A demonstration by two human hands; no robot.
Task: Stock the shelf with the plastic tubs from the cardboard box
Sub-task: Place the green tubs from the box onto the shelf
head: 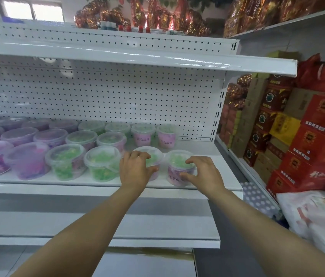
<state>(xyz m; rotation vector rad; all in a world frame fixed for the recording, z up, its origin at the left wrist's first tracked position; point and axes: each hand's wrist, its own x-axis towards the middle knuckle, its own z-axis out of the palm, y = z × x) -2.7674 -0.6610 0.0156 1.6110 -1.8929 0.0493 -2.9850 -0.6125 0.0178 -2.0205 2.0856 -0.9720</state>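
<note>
You're mid-placing: left hand (135,168) cups one tub (154,156), right hand (199,172) grips another tub (174,167), both on shelf (97,181) front edge under yr palms; next let go w/o tipping, then back to the box (not in view).

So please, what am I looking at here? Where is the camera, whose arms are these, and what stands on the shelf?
There is no machine. A person wears one camera on the head, which looks forward and down, so the two bare arms are their own. The left hand grips one clear plastic tub of green pieces at the front of the white shelf. The right hand curls its fingers round the neighbouring tub. To the left stand more green tubs and purple tubs. Red cartons are stacked at the right.
</note>
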